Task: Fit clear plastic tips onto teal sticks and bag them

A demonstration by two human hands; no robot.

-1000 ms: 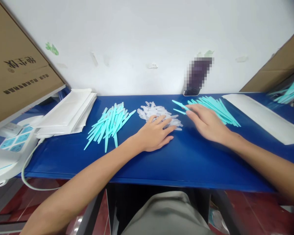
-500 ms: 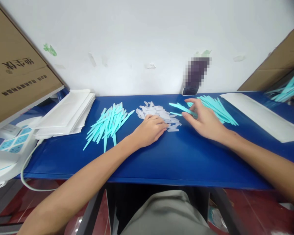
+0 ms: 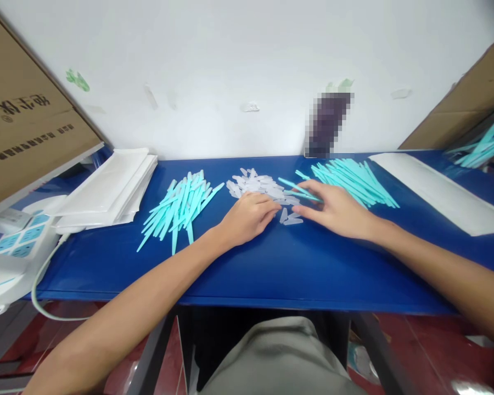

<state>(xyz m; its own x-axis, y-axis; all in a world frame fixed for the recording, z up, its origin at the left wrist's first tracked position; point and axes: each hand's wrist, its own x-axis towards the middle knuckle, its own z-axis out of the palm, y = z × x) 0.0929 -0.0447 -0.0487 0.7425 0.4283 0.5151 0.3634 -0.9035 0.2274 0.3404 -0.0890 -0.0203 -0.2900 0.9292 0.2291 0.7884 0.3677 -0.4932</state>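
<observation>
My right hand [image 3: 333,211] holds slim teal eyebrow razors [image 3: 298,187] between thumb and fingers, their ends pointing left over the caps. Small translucent caps [image 3: 253,182] lie heaped in the middle of the table, with a few loose ones [image 3: 291,218] between my hands. At the near edge of that heap rests my left hand [image 3: 251,219], fingers curled together; whatever they pinch is hidden. To its left is a pile of teal razors with pale tips [image 3: 183,206]. Behind my right hand, more razors [image 3: 356,178] lie in a loose row.
White packets [image 3: 107,184] are stacked at the left, by a power strip [image 3: 24,233] and a cardboard box [image 3: 33,120]. A long white sheet [image 3: 440,189] lies at the right. A pixelated dark object [image 3: 328,123] leans on the wall. The blue table's front edge [image 3: 247,302] is near me.
My right hand has moved a little left and down with the razors, closer to my left hand. My left fingers have drawn closer together. Several loose caps near them have shifted.
</observation>
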